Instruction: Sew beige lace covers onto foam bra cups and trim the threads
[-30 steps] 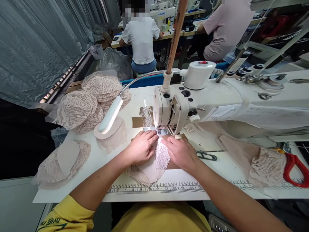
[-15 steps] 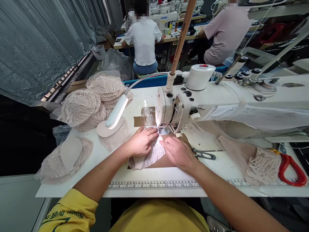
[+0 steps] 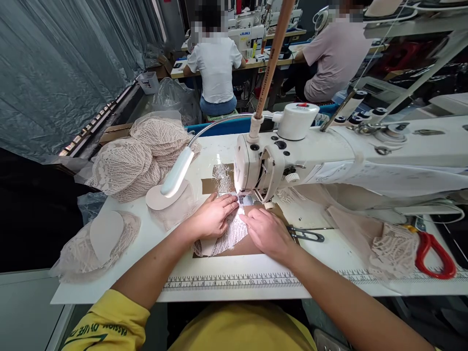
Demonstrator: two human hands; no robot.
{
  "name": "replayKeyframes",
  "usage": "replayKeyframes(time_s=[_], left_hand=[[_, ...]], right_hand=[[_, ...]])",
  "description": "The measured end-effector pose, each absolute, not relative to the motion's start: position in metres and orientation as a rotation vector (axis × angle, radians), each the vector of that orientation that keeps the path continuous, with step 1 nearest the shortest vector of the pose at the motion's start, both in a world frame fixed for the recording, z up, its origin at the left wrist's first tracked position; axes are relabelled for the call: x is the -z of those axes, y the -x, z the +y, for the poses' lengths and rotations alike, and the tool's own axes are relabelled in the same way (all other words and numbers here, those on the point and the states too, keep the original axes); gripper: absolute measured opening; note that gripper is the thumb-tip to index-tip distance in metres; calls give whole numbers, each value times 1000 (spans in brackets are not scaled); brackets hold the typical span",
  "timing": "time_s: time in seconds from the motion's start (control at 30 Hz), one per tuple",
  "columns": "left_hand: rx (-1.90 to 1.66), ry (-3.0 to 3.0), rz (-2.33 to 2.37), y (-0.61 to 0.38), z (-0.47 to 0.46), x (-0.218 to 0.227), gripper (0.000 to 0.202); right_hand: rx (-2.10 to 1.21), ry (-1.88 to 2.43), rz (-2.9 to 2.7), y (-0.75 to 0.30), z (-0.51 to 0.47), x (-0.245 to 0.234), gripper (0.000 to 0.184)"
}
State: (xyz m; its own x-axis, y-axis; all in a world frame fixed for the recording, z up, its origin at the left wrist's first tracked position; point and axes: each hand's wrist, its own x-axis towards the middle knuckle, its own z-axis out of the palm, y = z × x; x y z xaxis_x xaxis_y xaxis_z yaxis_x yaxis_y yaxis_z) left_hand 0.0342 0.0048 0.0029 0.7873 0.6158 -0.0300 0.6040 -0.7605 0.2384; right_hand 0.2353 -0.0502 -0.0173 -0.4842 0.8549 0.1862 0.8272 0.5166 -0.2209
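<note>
From my post I look down on a white counter [image 3: 219,267] with a printed ruler [image 3: 226,282] along its near edge; a stack of lace panels [image 3: 124,163] is heaped at its far left, and red-handled scissors [image 3: 435,256] lie at the right. A grey-blue curtain [image 3: 80,63] closes the left of the room, and beyond the sewing machine [image 3: 314,146] I see two people seated with their backs turned, one in a white shirt [image 3: 216,68], one in a pink shirt [image 3: 338,53]. A second ago the lace piece [image 3: 236,234] reached nearer the ruler, with more of a plain beige layer exposed; now it sits farther back and shows mostly lace, much as it did half a second ago. I have it on the brown patch [image 3: 248,246], its far end by the machine's needle area. The left grip [image 3: 214,217] lies over its left part, fingers extended rather than pinching. The right grip [image 3: 268,231] is half curled with fingertips at the lace's right edge; I cannot tell whether it pinches the fabric.
</note>
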Motion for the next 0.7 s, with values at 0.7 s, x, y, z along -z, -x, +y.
replayKeyframes(time_s=[0.7], left_hand=[[-271, -2852, 853, -33, -41, -4, 30]], right_hand=[[-432, 1259, -2533, -258, -64, -3, 30]])
